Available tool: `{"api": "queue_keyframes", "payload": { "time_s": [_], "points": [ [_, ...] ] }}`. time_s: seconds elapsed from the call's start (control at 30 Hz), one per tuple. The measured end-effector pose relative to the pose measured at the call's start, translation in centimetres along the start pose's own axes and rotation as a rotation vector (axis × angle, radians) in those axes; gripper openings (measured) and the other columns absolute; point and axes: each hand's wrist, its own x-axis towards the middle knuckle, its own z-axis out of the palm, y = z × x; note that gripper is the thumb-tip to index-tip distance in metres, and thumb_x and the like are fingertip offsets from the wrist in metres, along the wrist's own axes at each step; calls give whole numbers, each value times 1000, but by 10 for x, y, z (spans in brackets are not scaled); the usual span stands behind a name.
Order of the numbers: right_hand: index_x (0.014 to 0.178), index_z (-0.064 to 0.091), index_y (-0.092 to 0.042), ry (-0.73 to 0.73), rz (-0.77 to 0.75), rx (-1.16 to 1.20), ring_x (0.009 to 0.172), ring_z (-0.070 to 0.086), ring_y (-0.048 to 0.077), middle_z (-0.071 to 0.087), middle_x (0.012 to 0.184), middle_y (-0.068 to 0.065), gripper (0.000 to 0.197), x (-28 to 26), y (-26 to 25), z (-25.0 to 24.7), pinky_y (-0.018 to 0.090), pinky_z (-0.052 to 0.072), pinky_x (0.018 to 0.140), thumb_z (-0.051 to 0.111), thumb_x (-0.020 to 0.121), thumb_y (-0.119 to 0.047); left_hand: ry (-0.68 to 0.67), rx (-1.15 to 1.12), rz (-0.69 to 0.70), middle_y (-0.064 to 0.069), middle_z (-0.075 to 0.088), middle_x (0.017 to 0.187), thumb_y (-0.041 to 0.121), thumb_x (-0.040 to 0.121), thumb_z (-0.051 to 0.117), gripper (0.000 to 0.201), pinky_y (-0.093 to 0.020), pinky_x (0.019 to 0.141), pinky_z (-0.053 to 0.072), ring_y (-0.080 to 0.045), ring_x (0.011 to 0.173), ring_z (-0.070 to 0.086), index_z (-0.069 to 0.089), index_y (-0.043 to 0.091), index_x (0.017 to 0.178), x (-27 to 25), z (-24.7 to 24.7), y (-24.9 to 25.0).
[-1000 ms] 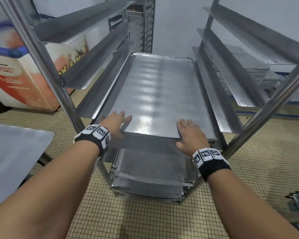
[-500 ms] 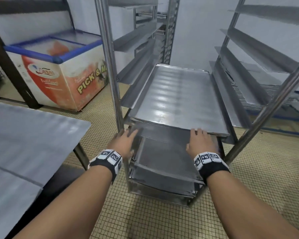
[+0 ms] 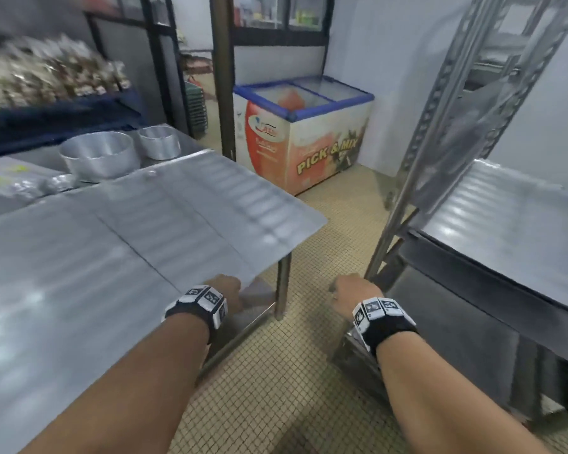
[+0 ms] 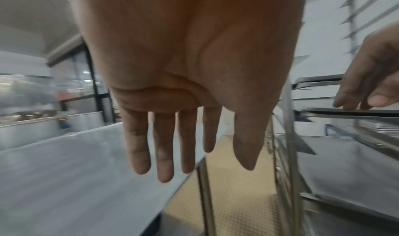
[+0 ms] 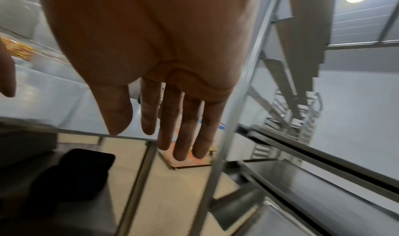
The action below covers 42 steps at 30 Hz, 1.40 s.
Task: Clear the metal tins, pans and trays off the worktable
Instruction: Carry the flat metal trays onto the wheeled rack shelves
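Both hands are empty, so the person looks to be between loads. The left hand (image 4: 190,79) hangs with straight fingers over the surface (image 3: 79,273). The right hand (image 5: 151,55) hangs just as loose beside the rack (image 3: 417,178). Next they likely reach far back for the big round tin (image 3: 99,155) and the small tin (image 3: 159,141).

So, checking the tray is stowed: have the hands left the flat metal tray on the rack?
Yes. Both the left hand and right hand pulled back off the flat metal tray, empty.
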Motion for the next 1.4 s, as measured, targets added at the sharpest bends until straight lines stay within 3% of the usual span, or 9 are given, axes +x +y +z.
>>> {"api": "queue_keyframes", "payload": {
  "time_s": [0.17, 0.33, 0.47, 0.6, 0.8, 0.9, 1.07, 1.27, 1.4],
  "points": [
    [116, 67, -21, -15, -231, 7, 100, 68, 28, 69, 114, 3, 29, 15, -108, 10, 39, 57, 88, 63, 88, -28, -16, -137, -237, -10, 49, 149, 46, 91, 65, 67, -38, 107, 45, -29, 134, 51, 45, 16, 147, -48, 23, -110],
    [119, 67, -26, -33, -477, -95, 108, 66, 30, 67, 122, 2, 32, 29, -202, 28, 40, 54, 91, 59, 88, -27, -56, -236, -536, -9, 56, 141, 37, 88, 66, 57, -35, 95, 51, -29, 124, 60, 52, 22, 140, -104, 71, -192],
    [126, 63, -18, -64, -580, -107, 115, 62, 29, 63, 129, 6, 35, 44, -257, 48, 36, 51, 94, 53, 94, -24, -60, -327, -783, -8, 37, 140, 40, 91, 54, 41, -49, 102, 45, -43, 128, 45, 48, 35, 131, -138, 102, -214],
    [127, 59, -8, -111, -540, 35, 117, 60, 33, 61, 129, 14, 36, 62, -289, 64, 35, 50, 92, 53, 93, -19, -56, -419, -888, -7, 14, 153, 53, 87, 61, 66, -59, 105, 41, -54, 135, 23, 25, 48, 142, -151, 123, -212],
    [118, 58, -6, -241, -266, 419, 110, 63, 33, 64, 120, 15, 52, 85, -315, 73, 34, 52, 89, 72, 79, -38, -47, -460, -942, -9, 2, 160, 43, 89, 62, 68, -63, 110, 37, -58, 140, 11, 23, 46, 145, -147, 120, -204],
    [115, 58, -9, -279, -227, 485, 90, 64, 30, 64, 104, 9, 60, 96, -312, 75, 31, 54, 79, 75, 68, -43, -81, -523, -945, -11, 12, 156, 41, 80, 63, 71, -64, 102, 43, -56, 131, 26, 20, 50, 135, -148, 118, -199],
    [125, 58, -3, -350, -282, 400, 85, 51, 27, 63, 113, 15, 62, 112, -294, 64, 27, 41, 73, 73, 81, -43, -43, -536, -1018, -6, 30, 149, 53, 66, 84, 115, -54, 103, 47, -40, 135, 33, 10, 43, 154, -150, 111, -193],
    [119, 63, -1, -375, -289, 262, 89, 61, 30, 66, 105, 14, 64, 124, -278, 45, 27, 41, 68, 71, 82, -53, 146, -694, -1513, -15, 36, 143, 56, 66, 84, 105, -58, 108, 41, -40, 133, 39, 26, 20, 145, -168, 111, -192],
    [124, 62, -2, -377, -275, 185, 108, 64, 30, 66, 119, 13, 79, 130, -265, 47, 28, 44, 76, 72, 76, -65, 82, -998, -1667, -17, 48, 130, 69, 24, 87, 139, -49, 101, 51, -38, 122, 51, 39, 5, 137, -185, 133, -200]
  ]
}}
